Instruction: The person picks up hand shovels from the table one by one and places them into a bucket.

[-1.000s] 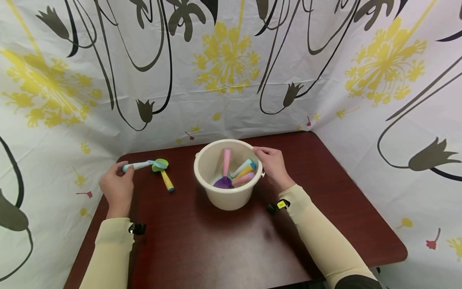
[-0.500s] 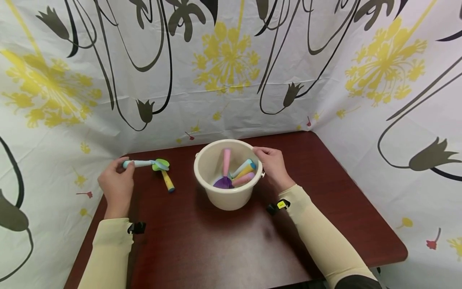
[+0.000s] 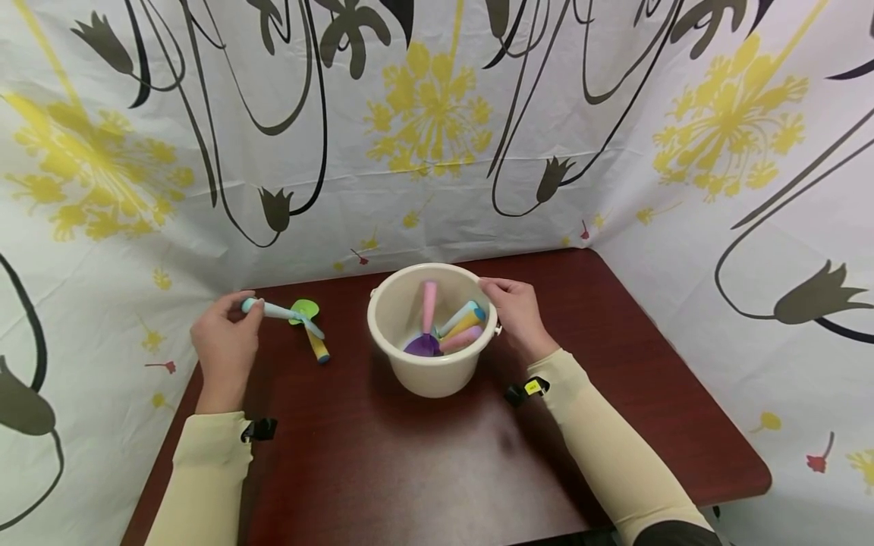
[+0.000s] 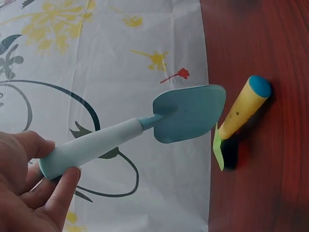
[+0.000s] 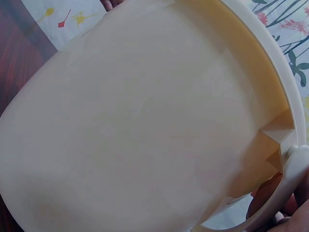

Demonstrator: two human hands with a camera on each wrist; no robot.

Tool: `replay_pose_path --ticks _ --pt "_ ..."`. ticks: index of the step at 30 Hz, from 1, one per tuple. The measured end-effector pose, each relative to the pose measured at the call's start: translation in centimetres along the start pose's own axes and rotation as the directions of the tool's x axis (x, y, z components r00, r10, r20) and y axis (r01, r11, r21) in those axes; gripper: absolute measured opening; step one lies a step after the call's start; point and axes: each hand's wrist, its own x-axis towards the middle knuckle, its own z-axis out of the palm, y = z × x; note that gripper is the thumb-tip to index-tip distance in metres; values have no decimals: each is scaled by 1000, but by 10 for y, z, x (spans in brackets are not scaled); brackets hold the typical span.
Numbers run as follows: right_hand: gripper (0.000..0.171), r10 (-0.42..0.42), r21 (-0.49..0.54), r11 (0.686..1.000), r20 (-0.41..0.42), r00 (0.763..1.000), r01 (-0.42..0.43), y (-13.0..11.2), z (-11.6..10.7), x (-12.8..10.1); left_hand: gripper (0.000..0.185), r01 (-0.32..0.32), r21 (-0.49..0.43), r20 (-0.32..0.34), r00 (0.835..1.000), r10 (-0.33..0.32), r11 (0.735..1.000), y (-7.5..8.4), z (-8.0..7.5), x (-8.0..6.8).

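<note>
My left hand (image 3: 221,345) pinches the handle end of a light blue toy shovel (image 3: 283,313), lifted off the dark red table (image 3: 423,455); in the left wrist view the blue shovel (image 4: 140,133) hangs in the air with my fingers (image 4: 34,188) curled round its handle. Below it lies a green toy shovel with a yellow handle (image 3: 310,334), the green shovel (image 4: 239,118) flat on the wood. My right hand (image 3: 515,311) grips the right rim of a cream bucket (image 3: 426,375) holding several pastel toy tools (image 3: 444,326). The bucket wall (image 5: 135,125) fills the right wrist view.
A flower-printed curtain (image 3: 437,129) closes off the back and both sides of the table. Bare wood lies in front of the bucket and to its right, up to the near table edge (image 3: 683,493).
My left hand has lifted the blue shovel off the table and swung its blade down and rightwards over the green shovel. The right hand and the bucket have not moved.
</note>
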Motion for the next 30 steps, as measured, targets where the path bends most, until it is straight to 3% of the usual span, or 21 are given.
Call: replay_pose_path --ticks 10,30 --pt "35 -6 2 1000 0 1000 6 0 0 0 29 -25 -53 26 999 27 998 12 -4 -1" --pt "36 -16 4 1000 2 1000 16 -2 -1 -1 28 -103 -128 14 994 105 986 43 -6 0"
